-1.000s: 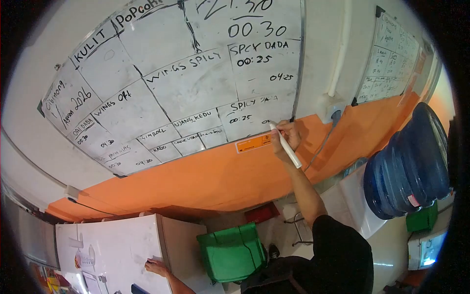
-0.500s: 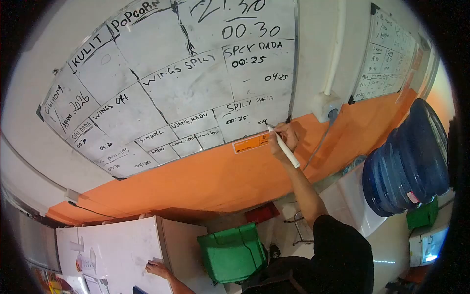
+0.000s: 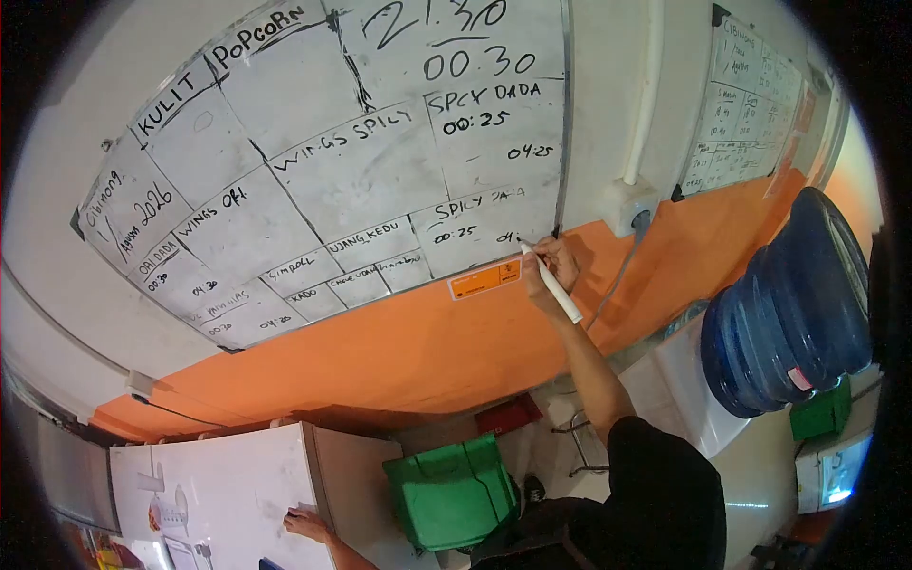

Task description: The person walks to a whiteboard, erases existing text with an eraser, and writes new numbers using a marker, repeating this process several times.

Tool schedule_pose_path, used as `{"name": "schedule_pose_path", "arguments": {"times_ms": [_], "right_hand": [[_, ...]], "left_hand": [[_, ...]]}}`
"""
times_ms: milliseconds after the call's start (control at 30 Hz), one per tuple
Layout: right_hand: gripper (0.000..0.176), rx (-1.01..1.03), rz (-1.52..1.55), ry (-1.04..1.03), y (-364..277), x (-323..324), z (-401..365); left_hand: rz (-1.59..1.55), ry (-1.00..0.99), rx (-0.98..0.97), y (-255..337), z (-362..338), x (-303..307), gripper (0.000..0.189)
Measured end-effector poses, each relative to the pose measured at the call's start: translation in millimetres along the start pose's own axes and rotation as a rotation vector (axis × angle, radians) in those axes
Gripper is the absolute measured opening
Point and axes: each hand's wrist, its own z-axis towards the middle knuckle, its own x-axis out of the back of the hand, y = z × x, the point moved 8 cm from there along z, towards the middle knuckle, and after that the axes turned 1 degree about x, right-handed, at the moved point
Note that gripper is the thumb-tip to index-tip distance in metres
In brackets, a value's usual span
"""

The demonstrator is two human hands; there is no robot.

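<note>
In my right hand (image 3: 557,270), a white marker (image 3: 555,285) is gripped slantwise, its tip touching the lower right cell of the whiteboard (image 3: 332,199). That cell reads "SPILY DADA", "00:25" and "04:" by the tip. Down at the lower left, my left hand (image 3: 308,523) rests on the white top of a large box-like appliance (image 3: 237,484), close to its edge. Its fingers are curled, with a small dark spot at their tips; what they hold, if anything, is too small to name.
A green bin (image 3: 446,494) stands below, beside the white appliance. To the right, a blue water jug (image 3: 788,304) sits on a white dispenser (image 3: 679,380). A wall socket (image 3: 629,204) with a plugged cable and a second whiteboard (image 3: 746,104) are on the right wall.
A colon-like mark now follows "04", and the marker tip has shifted slightly right along the line. My left hand stays in place on the white top.
</note>
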Motion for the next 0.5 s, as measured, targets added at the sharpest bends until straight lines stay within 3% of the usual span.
{"name": "schedule_pose_path", "arguments": {"times_ms": [100,167,467,500], "right_hand": [[0.015,0.036,0.041,0.047,1.7,4.5,0.3],[0.015,0.112,-0.038,0.081,-0.2,8.3,2.4],[0.019,0.095,-0.108,0.018,-3.8,7.9,-0.8],[0.018,0.096,-0.100,0.082,-8.3,11.9,1.9]], "left_hand": [[-0.028,-0.001,0.059,-2.2,2.7,1.1,0.041],[-0.008,0.021,-0.007,-0.5,3.4,-2.1,0.041],[0.025,0.011,0.005,-6.5,3.2,-5.1,0.042],[0.026,0.014,0.005,-7.2,3.8,-3.6,0.042]]}}
